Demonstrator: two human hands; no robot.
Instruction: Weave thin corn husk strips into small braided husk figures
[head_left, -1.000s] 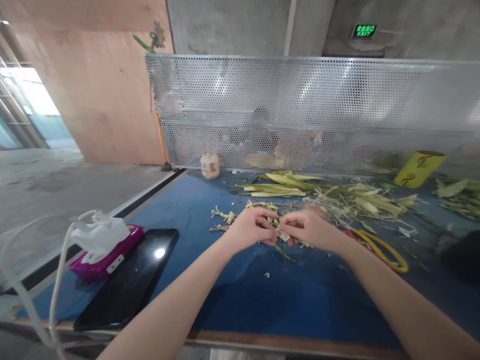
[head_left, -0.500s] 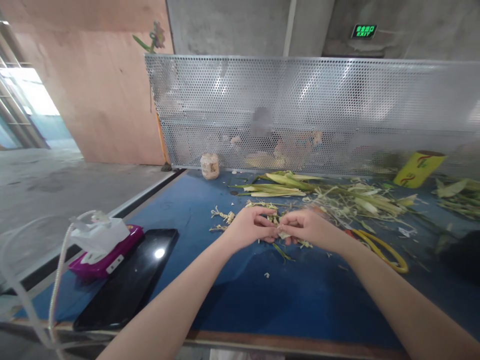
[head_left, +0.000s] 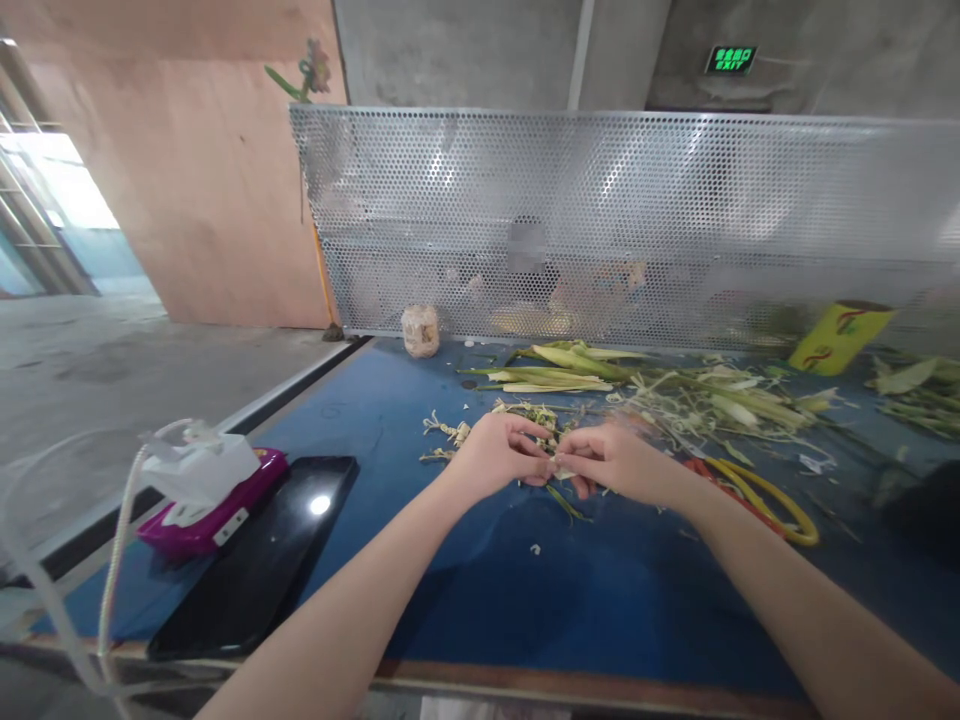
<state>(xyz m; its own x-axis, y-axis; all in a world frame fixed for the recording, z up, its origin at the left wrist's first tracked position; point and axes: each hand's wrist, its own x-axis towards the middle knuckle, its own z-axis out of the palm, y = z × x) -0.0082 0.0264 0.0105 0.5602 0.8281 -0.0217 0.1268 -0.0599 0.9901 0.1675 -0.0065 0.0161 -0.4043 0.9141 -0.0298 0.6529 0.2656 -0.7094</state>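
My left hand [head_left: 504, 455] and my right hand [head_left: 611, 462] meet over the blue table, fingertips nearly touching. Between them is a small pale piece of plant husk [head_left: 568, 470], mostly hidden by the fingers. Both hands are closed in a pinch on it. Under and behind the fingers lies a heap of pale, shredded plant bits [head_left: 536, 411], with a green strip [head_left: 568, 503] sticking out toward me. A small knotted figure of twisted husk [head_left: 448, 430] lies just left of my left hand.
Green husk leaves [head_left: 570, 365] and shredded fibres [head_left: 686, 400] lie behind, before a perforated metal screen [head_left: 465, 180]. Scissors with yellow handles [head_left: 799, 520] are by my right forearm. A black phone [head_left: 262, 560], a purple power strip [head_left: 191, 530] and a yellow roll [head_left: 840, 340] sit around.
Both hands stay in nearly the same place, with only slight finger movement around the pale piece. The view has shifted very little.
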